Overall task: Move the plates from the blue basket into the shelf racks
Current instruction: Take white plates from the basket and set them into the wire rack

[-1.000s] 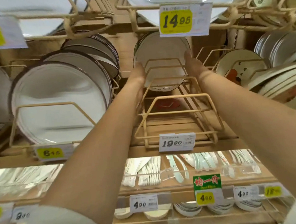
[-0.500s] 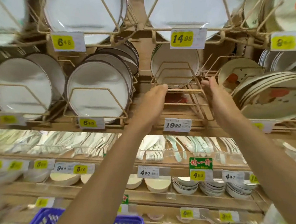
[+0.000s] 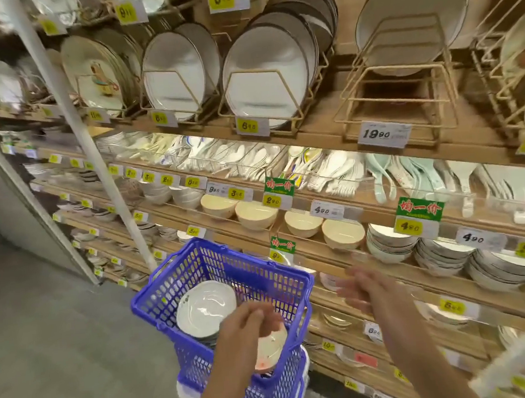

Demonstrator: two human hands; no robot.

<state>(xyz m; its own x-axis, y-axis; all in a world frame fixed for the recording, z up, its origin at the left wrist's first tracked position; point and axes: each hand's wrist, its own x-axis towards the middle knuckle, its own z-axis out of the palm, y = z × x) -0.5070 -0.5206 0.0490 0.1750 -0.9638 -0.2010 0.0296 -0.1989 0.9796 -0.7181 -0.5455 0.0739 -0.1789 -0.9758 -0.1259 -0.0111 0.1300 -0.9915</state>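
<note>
Head view: left grip [image 3: 244, 327] down inside blue basket [image 3: 244, 271], fingers curled over upper rim of pink-tinted plate [image 3: 273, 348]; too blurred to tell whether pinching or merely touching. Right grip [image 3: 365, 288] wide, fingers spread, holds nothing, hovers just outside basket's right wall in front of lower shelves [image 3: 416, 281]. Two plates visible in basket: pink-tinted plate at near right corner, white plate [image 3: 205, 308] leaning just beside, toward left wall; contact between them hidden by left grip. Likely destination: wire rack [image 3: 401, 65] above 19.90 tag [image 3: 384, 133], mostly vacant, with one large plate [image 3: 412, 8] upright at its back.

Judged risks from here. Slipping of glazed rim out of one-handed pinch during lift; calls for right grip under opposite edge. Dragging or tipping of white plate against mesh while drawing pink-tinted plate out, with chipping of either. Tipping of basket through sideways pull, given perch on something low and pale, not clearly seen. Knocking of cream bowls [image 3: 343, 233] on shelf near right grip by careless sweep. Catching of plate edge on shelf lip [image 3: 312, 134] or price tags [image 3: 321, 209] on way up. Clashing with large plate through tilted entry into narrow wire slots.
</note>
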